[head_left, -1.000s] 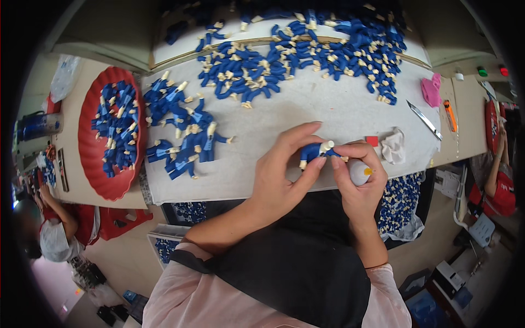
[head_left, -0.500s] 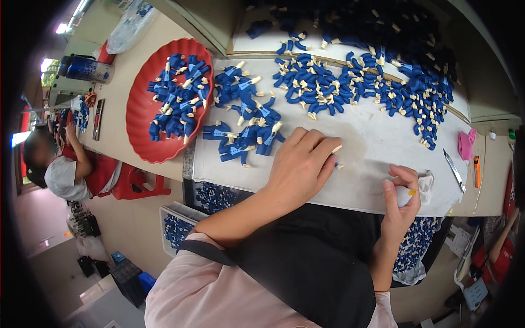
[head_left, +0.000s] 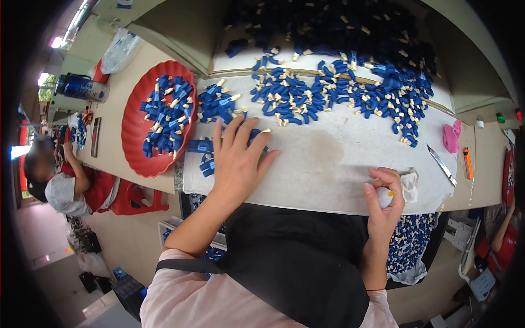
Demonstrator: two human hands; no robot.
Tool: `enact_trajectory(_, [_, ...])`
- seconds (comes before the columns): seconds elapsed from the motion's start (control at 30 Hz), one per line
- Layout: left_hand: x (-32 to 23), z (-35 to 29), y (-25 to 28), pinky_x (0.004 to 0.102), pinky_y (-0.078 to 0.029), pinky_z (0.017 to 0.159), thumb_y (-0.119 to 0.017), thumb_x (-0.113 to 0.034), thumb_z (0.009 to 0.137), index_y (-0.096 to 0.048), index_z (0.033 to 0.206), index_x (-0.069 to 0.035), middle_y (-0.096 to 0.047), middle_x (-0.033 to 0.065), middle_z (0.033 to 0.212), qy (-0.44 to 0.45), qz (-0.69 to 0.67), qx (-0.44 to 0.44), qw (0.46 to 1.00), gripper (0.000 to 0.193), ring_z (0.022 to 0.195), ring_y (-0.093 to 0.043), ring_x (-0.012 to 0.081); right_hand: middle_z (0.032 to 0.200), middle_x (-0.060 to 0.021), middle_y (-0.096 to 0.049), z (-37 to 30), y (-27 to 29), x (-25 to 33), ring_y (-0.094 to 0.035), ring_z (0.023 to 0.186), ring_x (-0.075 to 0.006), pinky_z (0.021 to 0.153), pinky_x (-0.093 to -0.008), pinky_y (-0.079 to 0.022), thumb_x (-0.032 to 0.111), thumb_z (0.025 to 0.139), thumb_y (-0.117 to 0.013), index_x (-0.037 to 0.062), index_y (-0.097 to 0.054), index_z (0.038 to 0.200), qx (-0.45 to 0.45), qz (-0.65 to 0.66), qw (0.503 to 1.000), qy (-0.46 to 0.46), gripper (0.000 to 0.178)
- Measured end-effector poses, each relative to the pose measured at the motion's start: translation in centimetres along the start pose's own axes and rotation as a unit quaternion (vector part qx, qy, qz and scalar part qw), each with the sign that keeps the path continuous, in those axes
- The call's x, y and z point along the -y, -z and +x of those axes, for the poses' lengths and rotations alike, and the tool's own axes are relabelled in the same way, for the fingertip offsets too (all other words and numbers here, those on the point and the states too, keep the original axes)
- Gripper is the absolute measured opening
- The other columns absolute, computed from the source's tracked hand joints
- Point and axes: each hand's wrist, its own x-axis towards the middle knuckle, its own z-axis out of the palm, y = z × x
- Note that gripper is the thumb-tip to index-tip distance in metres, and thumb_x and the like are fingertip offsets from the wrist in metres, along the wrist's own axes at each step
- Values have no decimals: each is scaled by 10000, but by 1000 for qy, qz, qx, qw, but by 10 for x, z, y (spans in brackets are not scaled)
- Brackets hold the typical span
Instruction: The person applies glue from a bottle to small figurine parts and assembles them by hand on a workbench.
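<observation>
My left hand lies palm down, fingers spread, over blue figure torsos at the left of the white-covered table; it hides several of them. More blue torsos with cream necks lie just beyond my fingertips. My right hand is closed round a small white squeeze bottle with a yellow tip, near the table's front edge. A crumpled white cloth is beside that hand. Small curved blue arms with cream hands are heaped at the back.
A red scalloped bowl holding blue torsos stands at the left. Tweezers, an orange cutter and a pink cloth lie at the right. A dark shelf heap rises behind. Another person sits at far left.
My left hand has moved left from mid-table to the torsos, and its bent fingers have spread. The small blue-and-cream piece at its fingertips is no longer visible. My right hand still holds the bottle.
</observation>
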Motion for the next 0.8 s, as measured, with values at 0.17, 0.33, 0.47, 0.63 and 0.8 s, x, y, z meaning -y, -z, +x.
enact_trajectory(0.17, [-6,6,8,489,-213,961,-662,-250,673,-591,876,-106,-481,108,1072,-5,-16,-2,1000,259,1073,-405,301,933,-71,-484,-5,5,1,-433,639,-81,588,-186,-361,-60,659,-588,4,-554,891,-31,25,999,-27,243])
enact_trajectory(0.33, [-1,38,25,481,-267,918,-675,-221,654,-594,865,-88,-503,103,1006,-62,-62,-27,996,263,1006,-444,279,942,-81,-480,-2,7,3,-431,637,-81,603,-183,-370,-66,650,-588,1,-536,936,-26,11,999,-22,298])
enact_trajectory(0.47, [-3,103,19,361,-379,805,-631,-205,710,-588,860,-56,-568,98,869,-169,-80,-65,980,217,836,-516,274,910,-75,-472,-1,15,3,-430,674,-89,665,-208,-367,-54,655,-580,-1,-522,978,-48,3,999,-13,332])
enact_trajectory(0.63, [-15,168,-22,340,-425,748,-643,-180,688,-602,878,-65,-577,97,871,-103,-31,-3,994,226,814,-539,267,967,-98,-424,0,20,-8,-415,764,-122,719,-247,-364,-47,653,-522,-2,-388,1098,-35,79,996,19,467])
enact_trajectory(0.8, [-7,182,-52,347,-451,715,-645,-155,670,-596,896,-84,-583,100,867,-142,26,-67,987,242,807,-552,274,1004,-139,-401,11,24,-8,-406,798,-158,721,-269,-376,-69,611,-422,18,-339,1017,15,136,990,20,423])
